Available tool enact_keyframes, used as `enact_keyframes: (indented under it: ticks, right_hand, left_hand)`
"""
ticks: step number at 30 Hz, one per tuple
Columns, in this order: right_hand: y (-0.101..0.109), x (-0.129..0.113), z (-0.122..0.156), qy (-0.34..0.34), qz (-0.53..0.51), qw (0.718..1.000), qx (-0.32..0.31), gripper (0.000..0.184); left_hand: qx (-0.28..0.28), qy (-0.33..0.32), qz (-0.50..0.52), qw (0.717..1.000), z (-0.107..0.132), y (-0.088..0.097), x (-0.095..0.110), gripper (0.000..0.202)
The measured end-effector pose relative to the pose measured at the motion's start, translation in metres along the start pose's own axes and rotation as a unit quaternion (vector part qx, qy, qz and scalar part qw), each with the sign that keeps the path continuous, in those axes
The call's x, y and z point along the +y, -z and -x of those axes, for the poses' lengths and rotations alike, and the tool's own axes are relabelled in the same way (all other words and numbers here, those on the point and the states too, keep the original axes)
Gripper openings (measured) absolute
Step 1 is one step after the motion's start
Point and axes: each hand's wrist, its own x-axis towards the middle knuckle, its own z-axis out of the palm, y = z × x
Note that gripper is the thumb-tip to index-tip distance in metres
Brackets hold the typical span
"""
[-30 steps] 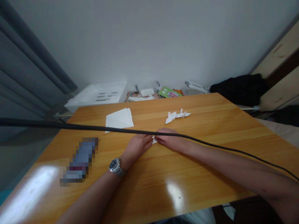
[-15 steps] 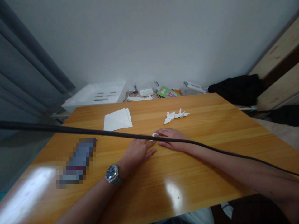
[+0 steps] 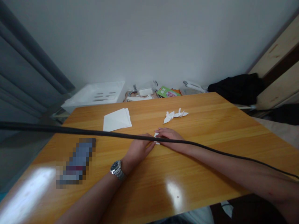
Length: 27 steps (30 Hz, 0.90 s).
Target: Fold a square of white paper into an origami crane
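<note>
A small piece of folded white paper (image 3: 156, 135) lies on the wooden table, partly hidden by fingers and by a black cable crossing the view. My left hand (image 3: 139, 147), with a metal watch on its wrist, pinches the paper's left side. From the right, my right hand (image 3: 170, 135) has its fingers bent over the paper, gripping it. Beyond the hands stand two folded white paper cranes (image 3: 169, 117) close together. A stack of white paper sheets (image 3: 117, 120) rests to the far left of my hands.
The black cable (image 3: 77, 130) stretches across in front of the camera. On the table's left lies a blurred-out phone-like object (image 3: 79, 161). Past the far edge are a white tray (image 3: 98, 90), a green booklet (image 3: 167, 91) and a dark cloth (image 3: 235, 88).
My left hand has shifted slightly right and its thumb has closed in toward the fingers. The folded paper has turned and shows more upright between the hands.
</note>
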Motion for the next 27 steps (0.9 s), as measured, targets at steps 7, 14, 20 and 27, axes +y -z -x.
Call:
enact_keyframes:
  ticks: [7,14,20,27]
  right_hand:
    - [0.007,-0.012,-0.003,-0.019,-0.028,0.999,0.04,0.032]
    - [0.004,-0.011,-0.001,-0.031,-0.002,0.998,0.05,0.031]
    - [0.003,-0.006,-0.002,-0.029,0.011,0.999,0.036,0.033]
    - [0.012,-0.017,-0.006,-0.026,-0.013,0.999,0.023,0.035]
  left_hand:
    - [0.041,0.045,-0.007,0.998,-0.003,-0.006,-0.007,0.024]
    - [0.049,0.051,0.024,0.997,-0.002,-0.009,-0.008,0.023]
    - [0.08,0.047,0.086,0.992,-0.004,-0.014,-0.012,0.017]
    - [0.081,0.047,0.108,0.99,-0.005,-0.014,-0.012,0.016]
